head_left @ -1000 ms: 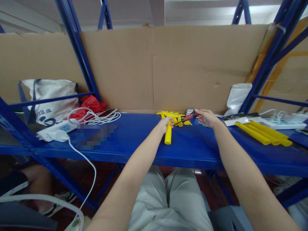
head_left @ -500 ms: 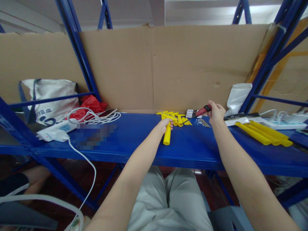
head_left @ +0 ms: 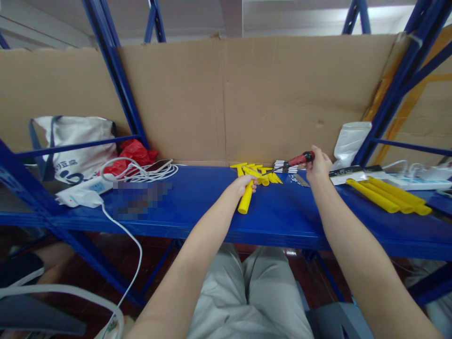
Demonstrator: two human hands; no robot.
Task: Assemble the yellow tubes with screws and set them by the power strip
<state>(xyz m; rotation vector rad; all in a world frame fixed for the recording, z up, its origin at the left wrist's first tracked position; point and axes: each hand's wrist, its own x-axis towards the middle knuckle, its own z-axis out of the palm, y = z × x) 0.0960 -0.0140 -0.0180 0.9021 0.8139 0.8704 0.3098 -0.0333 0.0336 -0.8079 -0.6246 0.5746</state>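
My left hand (head_left: 247, 184) is closed round a yellow tube (head_left: 244, 203), whose lower end sticks out below the fist, over the blue shelf. In my right hand (head_left: 318, 164) is a screwdriver with a red and black handle (head_left: 299, 159); its thin shaft points left and down towards the top of my left hand. The exact spot where the tip ends is too small to make out. Several yellow pieces (head_left: 240, 168) lie just behind my left hand, with small white-and-black items (head_left: 281, 165) beside them.
Long yellow tubes (head_left: 379, 197) and a white power strip (head_left: 416, 182) lie at right, near a white pouch (head_left: 351, 141). Cables (head_left: 151, 174), a red bag (head_left: 136, 153), another power strip (head_left: 92, 186) and a cloth bag (head_left: 81, 141) are at left. Cardboard (head_left: 176, 103) stands behind.
The screwdriver is held at a flatter angle, its shaft higher than before. The yellow tube in my left hand has tilted slightly, its lower end a little further left.
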